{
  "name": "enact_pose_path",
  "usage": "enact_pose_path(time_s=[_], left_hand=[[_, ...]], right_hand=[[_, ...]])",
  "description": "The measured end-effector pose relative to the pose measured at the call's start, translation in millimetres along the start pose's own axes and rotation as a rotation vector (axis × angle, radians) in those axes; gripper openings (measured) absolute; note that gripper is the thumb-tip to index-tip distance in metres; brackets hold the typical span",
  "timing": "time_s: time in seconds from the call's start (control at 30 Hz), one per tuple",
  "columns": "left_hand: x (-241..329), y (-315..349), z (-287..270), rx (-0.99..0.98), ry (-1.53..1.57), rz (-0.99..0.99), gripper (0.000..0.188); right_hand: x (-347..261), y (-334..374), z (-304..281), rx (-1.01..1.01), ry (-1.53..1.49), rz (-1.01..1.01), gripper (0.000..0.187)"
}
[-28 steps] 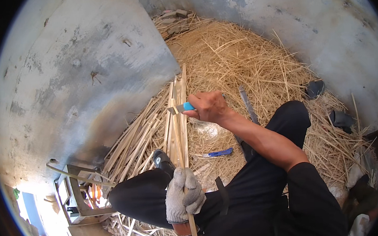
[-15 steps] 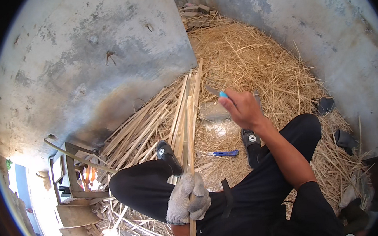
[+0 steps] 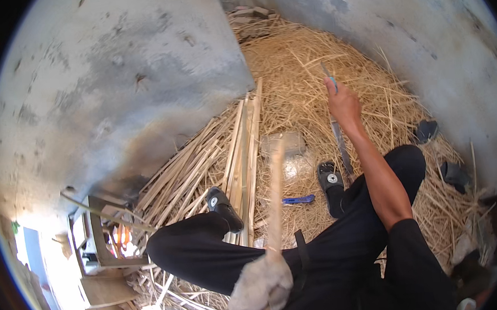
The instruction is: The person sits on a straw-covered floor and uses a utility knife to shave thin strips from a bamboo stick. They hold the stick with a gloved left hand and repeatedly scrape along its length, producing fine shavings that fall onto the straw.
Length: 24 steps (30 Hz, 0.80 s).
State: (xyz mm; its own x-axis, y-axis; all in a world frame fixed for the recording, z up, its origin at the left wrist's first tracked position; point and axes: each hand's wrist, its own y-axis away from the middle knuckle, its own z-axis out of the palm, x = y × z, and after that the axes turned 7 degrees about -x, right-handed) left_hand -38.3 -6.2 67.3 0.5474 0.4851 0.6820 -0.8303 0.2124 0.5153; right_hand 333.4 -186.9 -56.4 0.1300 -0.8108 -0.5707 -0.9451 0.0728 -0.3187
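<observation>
Strip | pale | long, narrow | blurred | in left hand

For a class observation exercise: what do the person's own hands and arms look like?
The left hand wears an off-white fabric glove, blurred here. The right hand is ungloved, its forearm bare below a short black sleeve.

A blotched grey wall stands at left, browned low down; a paler, stained wall runs along the right. Straw litters the floor, with bricks at the far end. Glaring daylight enters lower left, beside a frame.
</observation>
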Motion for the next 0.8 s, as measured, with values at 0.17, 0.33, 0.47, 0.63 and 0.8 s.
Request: enact_pose_path(time_s=[0.17,0.33,0.47,0.63,0.8], left_hand=[[18,-21,-17,0.364,-0.232,0.109,0.027],[26,-25,1,0.265,-0.291,0.152,0.031],[24,-31,10,0.23,-0.301,0.131,0.032],[20,-36,15,0.2,-0.311,0.065,0.028],[20,-37,24,0.216,-0.322,0.092,0.028]], right_hand=[[-51,58,-39,-0.234,-0.36,-0.225,0.055],[-76,84,-58,-0.358,-0.65,-0.512,0.047],[-80,97,-61,-0.458,-0.897,-0.494,0.045],[-95,111,-75,-0.629,-1.074,-0.474,0.037],[-95,115,-77,-0.848,-1.287,-0.172,0.03]])
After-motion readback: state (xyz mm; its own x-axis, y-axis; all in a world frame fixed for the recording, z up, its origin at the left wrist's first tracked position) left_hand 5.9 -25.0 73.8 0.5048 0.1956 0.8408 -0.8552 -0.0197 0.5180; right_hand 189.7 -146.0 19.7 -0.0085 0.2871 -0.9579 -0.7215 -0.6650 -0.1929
